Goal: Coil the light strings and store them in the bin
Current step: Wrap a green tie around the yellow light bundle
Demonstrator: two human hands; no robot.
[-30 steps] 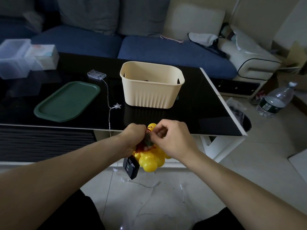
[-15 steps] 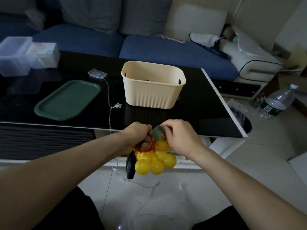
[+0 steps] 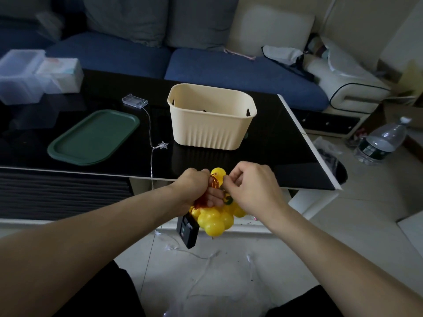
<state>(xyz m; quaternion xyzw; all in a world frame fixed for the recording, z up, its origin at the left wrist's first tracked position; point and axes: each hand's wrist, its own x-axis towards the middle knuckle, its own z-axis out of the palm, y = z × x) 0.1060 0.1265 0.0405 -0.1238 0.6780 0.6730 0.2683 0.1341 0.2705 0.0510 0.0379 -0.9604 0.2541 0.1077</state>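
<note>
Light string (image 3: 215, 219) bunched in left hand (image 3: 194, 191)

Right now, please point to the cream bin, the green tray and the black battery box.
cream bin (image 3: 206, 131), head view, ribbed front wall
green tray (image 3: 91, 138), head view, flat middle
black battery box (image 3: 188, 231), head view, front face

Black table (image 3: 274, 143) carries bin (image 3: 211, 126), green tray (image 3: 93, 137), star string (battery pack attached) (image 3: 163, 145).

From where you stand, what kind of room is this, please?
Most likely a home living room: a blue sofa with cushions stands behind a low black glass table, and the floor is tiled.
</note>
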